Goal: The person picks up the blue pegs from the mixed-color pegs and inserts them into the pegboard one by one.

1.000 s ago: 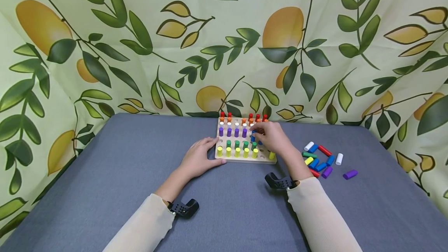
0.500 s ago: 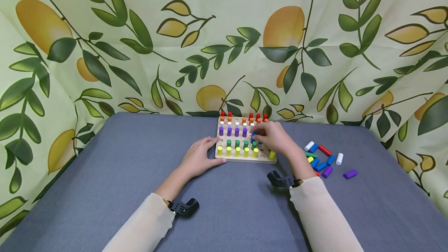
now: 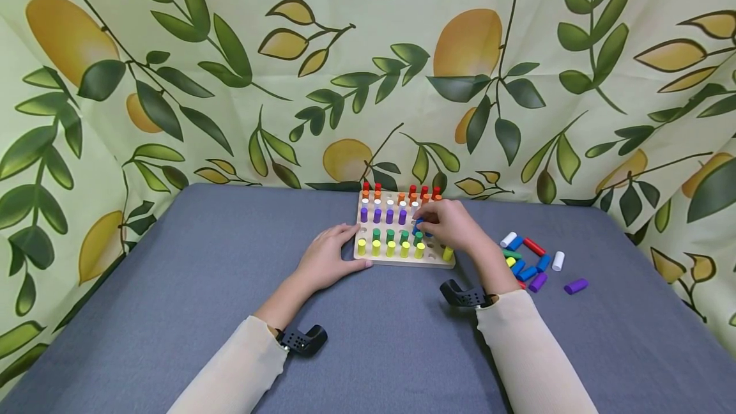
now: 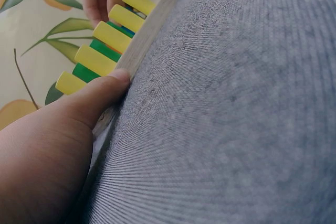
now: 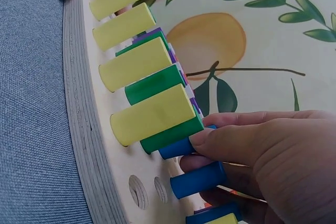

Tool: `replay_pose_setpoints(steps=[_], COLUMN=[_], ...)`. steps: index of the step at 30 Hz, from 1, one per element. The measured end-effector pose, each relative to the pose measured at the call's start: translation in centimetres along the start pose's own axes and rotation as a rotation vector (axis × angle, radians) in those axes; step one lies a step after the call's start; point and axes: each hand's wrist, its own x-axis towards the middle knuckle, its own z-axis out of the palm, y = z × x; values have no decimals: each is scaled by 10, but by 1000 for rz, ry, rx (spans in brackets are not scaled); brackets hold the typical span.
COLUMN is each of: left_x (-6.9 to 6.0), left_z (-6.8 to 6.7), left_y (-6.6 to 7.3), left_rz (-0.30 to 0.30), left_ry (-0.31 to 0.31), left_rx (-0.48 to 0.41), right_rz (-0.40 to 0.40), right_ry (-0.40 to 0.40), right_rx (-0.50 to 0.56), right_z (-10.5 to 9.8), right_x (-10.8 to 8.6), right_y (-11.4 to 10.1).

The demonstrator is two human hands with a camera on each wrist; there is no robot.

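Observation:
A wooden pegboard (image 3: 402, 262) stands on the table with rows of coloured pegs in it. My left hand (image 3: 328, 257) rests at its left front corner, thumb along the front edge and fingers at the left side, largely straight. My right hand (image 3: 451, 225) is over the right part of the board. Its thumb and forefinger pinch a blue peg (image 5: 176, 149), which stands behind a green peg (image 5: 155, 85); its lower end is partly hidden. Another blue peg (image 5: 198, 180) stands beside it, close to the other fingers. Yellow pegs (image 4: 113, 36) line the front row.
Bare holes (image 5: 138, 192) show in the board's front rows. Right of the board lies a loose pile of pegs, among them a red peg (image 3: 534, 246), a white peg (image 3: 558, 261) and a purple peg (image 3: 576, 286). A patterned cloth (image 3: 356, 82) hangs behind the table.
My right wrist has shifted slightly to the right, covering more of the loose yellow peg. The pinched blue peg has moved very slightly. My left hand keeps its place on the board.

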Motion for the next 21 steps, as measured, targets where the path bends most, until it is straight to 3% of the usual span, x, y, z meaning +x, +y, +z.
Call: replay_pose_setpoints(steps=[11,21], left_x=[2,1], left_z=[2,2], left_y=[0,-2], left_rz=[-2,-3], left_ry=[-10,-13], left_rx=[-3,-9], right_rz=[11,41], right_ry=[-36,-68], right_rx=[-25,-109], right_z=[0,-3], right_x=[-2,-3], right_y=[0,-6])
